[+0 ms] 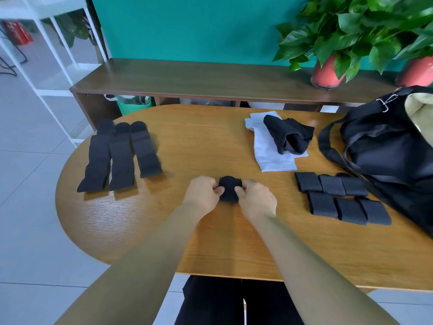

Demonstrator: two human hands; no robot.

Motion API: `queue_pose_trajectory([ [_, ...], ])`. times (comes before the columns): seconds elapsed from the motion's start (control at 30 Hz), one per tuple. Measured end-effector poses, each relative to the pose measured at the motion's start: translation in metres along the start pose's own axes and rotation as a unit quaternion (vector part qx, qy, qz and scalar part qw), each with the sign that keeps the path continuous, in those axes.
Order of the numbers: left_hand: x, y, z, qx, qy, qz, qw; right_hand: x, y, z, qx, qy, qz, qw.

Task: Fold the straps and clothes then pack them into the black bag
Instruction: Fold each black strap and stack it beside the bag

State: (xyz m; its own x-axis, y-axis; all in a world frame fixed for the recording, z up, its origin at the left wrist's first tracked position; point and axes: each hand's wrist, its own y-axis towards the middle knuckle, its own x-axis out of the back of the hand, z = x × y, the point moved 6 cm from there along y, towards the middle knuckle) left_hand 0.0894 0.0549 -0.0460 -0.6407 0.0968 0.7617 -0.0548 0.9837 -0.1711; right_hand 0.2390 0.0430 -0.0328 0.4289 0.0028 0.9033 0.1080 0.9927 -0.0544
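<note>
A small black perforated strap [229,190], folded into a compact bundle, lies at the middle of the wooden table [210,231]. My left hand [202,192] pinches its left side and my right hand [255,198] pinches its right side. Three unfolded black straps [121,156] lie flat side by side at the left. Several folded straps [339,198] sit in two rows at the right. A white garment [269,148] with a black garment [288,134] bunched on top lies at the back. The black bag [386,146] stands open at the right edge.
A dark wooden shelf unit [187,78] runs behind the table against a green wall, carrying two red pots [325,76] of leafy plants. A white metal rack [46,55] stands at the left over grey floor tiles. My dark-trousered legs show under the near edge.
</note>
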Motion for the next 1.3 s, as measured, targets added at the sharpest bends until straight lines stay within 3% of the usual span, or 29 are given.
queue_pose_trajectory([
  [0.3,0.0,0.006,0.003,0.042,-0.002,0.007,0.999,-0.001,0.007,0.004,-0.031,-0.021,0.009,0.999],
  [0.57,0.002,-0.012,0.0,-0.017,-0.01,-0.078,0.997,-0.002,-0.001,-0.002,-0.039,0.046,-0.006,0.998],
  [0.8,-0.002,-0.021,-0.006,-0.061,0.001,-0.099,0.993,0.0,-0.009,-0.002,-0.022,0.075,-0.032,0.996],
  [1.13,-0.009,-0.015,-0.016,-0.104,0.169,-0.047,0.979,-0.006,-0.007,0.013,0.067,-0.095,-0.028,0.993],
  [1.3,-0.009,-0.011,-0.017,-0.1,0.195,-0.025,0.976,-0.007,-0.006,0.014,0.07,-0.101,-0.021,0.992],
])
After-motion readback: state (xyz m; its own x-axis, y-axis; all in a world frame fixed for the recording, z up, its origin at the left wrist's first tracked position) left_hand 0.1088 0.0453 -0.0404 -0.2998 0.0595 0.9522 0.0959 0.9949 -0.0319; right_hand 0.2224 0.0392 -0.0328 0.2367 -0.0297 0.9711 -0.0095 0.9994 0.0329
